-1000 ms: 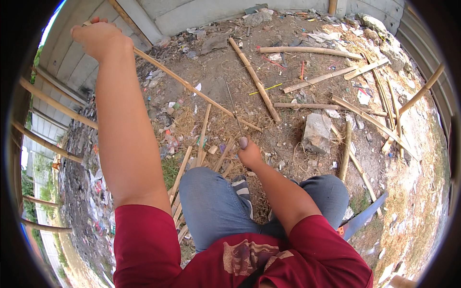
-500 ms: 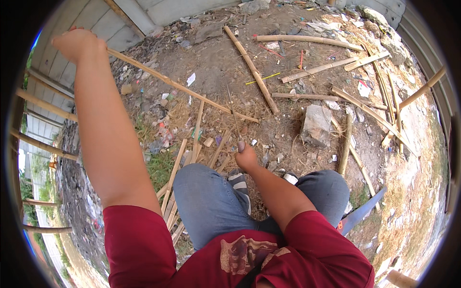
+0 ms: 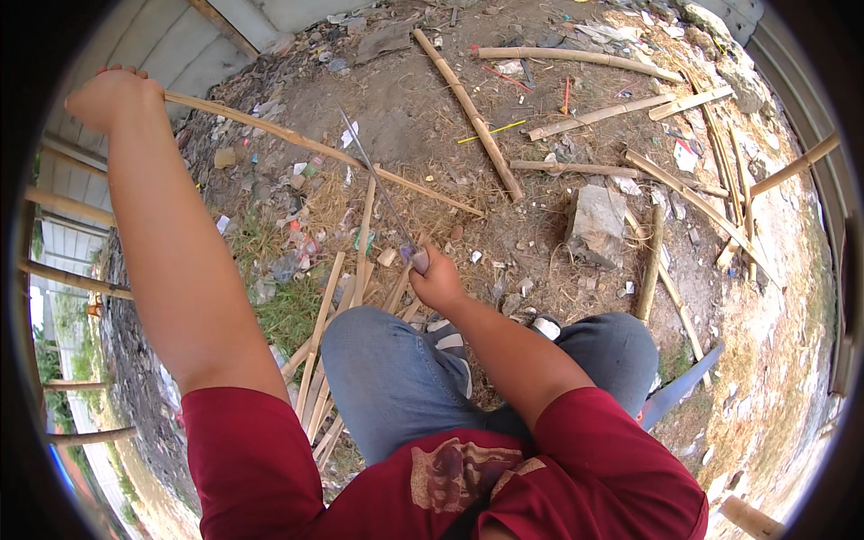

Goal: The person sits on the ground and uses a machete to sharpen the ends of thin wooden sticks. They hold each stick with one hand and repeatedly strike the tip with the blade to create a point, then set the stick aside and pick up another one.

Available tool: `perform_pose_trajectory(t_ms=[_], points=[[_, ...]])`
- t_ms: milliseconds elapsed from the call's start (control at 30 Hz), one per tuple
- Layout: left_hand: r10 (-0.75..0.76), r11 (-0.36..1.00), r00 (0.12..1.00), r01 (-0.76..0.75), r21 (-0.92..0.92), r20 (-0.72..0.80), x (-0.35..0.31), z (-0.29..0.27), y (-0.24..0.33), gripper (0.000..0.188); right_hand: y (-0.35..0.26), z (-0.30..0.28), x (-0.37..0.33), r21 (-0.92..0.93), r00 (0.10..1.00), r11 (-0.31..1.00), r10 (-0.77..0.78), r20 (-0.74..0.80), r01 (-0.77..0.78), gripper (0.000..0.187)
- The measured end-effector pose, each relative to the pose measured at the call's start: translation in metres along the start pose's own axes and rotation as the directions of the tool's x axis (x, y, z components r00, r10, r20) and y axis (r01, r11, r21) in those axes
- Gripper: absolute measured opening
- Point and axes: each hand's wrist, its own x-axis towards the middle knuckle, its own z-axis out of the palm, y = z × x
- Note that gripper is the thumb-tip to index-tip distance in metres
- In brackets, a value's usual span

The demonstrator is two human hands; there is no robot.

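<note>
Raised at the upper left, my left hand is closed round one end of a long split bamboo strip. The strip slants down to the right across the ground before me. My right hand, low in front of my knees, grips the handle of a long thin-bladed knife. Its blade points up and to the left and crosses the strip in this view; whether the two touch I cannot tell. Several cut bamboo strips lie beside my left knee.
A grey stone block stands ahead to the right. Bamboo poles and split pieces lie scattered over littered soil. A blue saw-like blade is beside my right knee. A pale panel wall rises at the far left.
My left hand has moved a little farther left with the strip. The knife has swung leftward, from near upright beside the strip to slanting across it.
</note>
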Motion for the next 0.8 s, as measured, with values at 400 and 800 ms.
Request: perform_pose_trajectory(t_ms=[400,800], points=[[0.189,0.899,0.982,-0.161,0.408,-0.027,0.045,-0.028,-0.022,0.035,-0.066,0.013,0.004,0.044,0.999,0.999,-0.029,0.028,0.028,0.024],[0.032,0.998,0.989,-0.023,0.063,-0.146,0.04,-0.039,-0.021,0.036,0.012,0.005,0.022,0.098,0.996,0.992,0.086,-0.02,-0.084,0.02]])
